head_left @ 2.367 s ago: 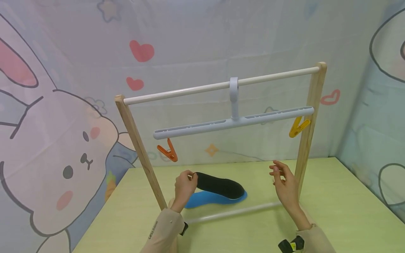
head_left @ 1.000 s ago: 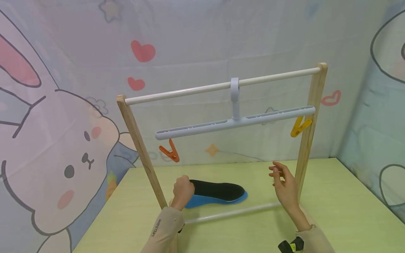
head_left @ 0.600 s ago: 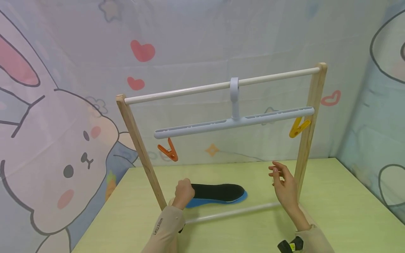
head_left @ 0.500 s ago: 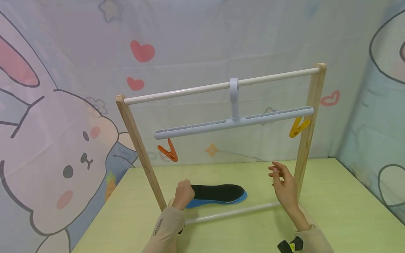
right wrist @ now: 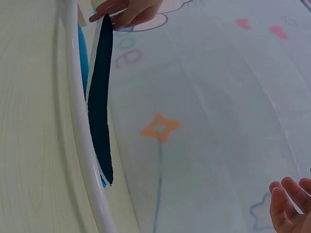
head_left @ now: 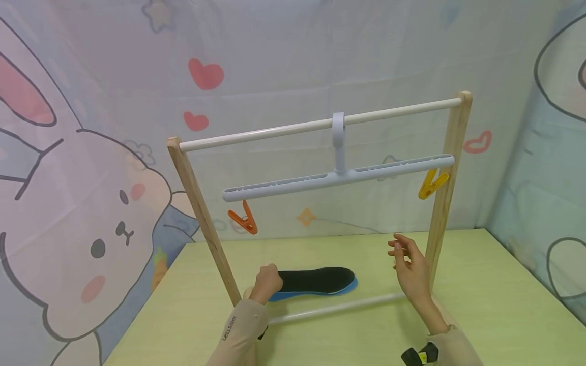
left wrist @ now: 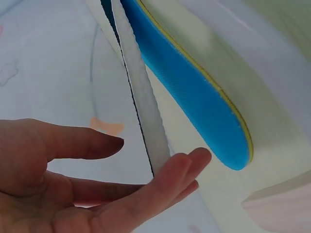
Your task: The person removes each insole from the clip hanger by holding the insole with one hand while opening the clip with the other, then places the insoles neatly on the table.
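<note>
My left hand (head_left: 267,284) is at the left end of a black insole (head_left: 316,280). In the left wrist view the fingers lie along the insole's pale underside (left wrist: 142,92) near its end, while the thumb (left wrist: 97,143) stands apart from it. Under the black insole lies a blue insole (left wrist: 189,87) on the table; its left part is mostly covered in the head view. The black insole's left end is raised off the blue one. My right hand (head_left: 413,272) hovers by the rack's right post, fingers loosely bent, holding nothing.
A wooden rack (head_left: 198,203) with a white top rod (head_left: 274,132) stands over the insoles. From it hangs a grey hanger (head_left: 293,187) with an orange clip (head_left: 244,218) at left and a yellow clip (head_left: 432,184) at right. A lower white bar (head_left: 339,307) crosses in front.
My left hand has lowered the black insole's left end toward the blue insole, and the thumb's pinch has loosened. The right hand has stayed nearly still.
</note>
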{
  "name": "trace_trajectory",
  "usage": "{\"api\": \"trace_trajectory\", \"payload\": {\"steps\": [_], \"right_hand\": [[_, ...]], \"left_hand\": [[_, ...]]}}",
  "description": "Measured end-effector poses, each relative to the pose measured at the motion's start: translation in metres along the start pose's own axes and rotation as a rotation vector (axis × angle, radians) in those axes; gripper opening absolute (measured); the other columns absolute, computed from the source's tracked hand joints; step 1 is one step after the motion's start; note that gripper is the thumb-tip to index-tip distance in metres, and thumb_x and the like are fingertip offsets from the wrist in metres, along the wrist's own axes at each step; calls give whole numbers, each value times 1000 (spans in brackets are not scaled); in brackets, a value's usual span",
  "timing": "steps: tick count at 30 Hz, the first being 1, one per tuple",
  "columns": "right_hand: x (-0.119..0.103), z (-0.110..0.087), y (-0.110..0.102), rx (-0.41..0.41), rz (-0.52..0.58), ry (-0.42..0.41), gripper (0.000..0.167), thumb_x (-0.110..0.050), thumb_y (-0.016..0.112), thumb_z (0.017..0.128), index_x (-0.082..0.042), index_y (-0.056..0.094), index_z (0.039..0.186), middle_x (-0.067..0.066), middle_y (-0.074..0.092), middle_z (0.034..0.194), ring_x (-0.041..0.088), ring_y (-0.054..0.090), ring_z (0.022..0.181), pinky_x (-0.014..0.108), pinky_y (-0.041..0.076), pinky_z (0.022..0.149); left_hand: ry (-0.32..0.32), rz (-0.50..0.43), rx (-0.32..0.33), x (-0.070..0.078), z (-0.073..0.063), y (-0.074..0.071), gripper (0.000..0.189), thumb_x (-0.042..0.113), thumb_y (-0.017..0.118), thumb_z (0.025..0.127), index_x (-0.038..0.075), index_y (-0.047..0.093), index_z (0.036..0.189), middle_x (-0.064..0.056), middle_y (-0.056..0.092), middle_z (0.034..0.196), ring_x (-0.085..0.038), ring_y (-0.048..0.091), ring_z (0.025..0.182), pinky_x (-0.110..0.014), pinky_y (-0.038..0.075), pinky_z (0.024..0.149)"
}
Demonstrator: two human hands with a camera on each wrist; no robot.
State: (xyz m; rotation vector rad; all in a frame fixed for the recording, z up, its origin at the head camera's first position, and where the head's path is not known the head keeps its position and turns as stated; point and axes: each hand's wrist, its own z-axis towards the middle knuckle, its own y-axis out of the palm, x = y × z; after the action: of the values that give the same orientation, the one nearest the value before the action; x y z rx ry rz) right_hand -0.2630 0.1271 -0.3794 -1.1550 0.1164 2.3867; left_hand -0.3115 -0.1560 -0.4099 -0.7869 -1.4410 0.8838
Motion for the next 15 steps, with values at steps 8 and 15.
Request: {"api": "trace_trajectory", "payload": {"steps": [8, 15], "right_hand": [[-2, 0, 0, 0, 7, 4, 24, 1, 45, 90, 10, 54, 110, 22, 62, 93, -11, 52, 69, 12, 45, 49], [-2, -1, 0, -3, -2, -5, 24, 0, 45, 90, 10, 54, 110, 23, 62, 93, -11, 51, 69, 15, 47, 49]], "left_hand": [[-3, 26, -57, -1, -1, -1, 9, -7, 43, 81, -4, 51, 83, -4, 28, 56, -10, 17, 44, -22, 18, 40], [-23, 28, -105, 1, -1, -2, 16, -6, 43, 83, -8, 54, 95, -9, 37, 63, -9, 18, 43, -20, 20, 40]]}}
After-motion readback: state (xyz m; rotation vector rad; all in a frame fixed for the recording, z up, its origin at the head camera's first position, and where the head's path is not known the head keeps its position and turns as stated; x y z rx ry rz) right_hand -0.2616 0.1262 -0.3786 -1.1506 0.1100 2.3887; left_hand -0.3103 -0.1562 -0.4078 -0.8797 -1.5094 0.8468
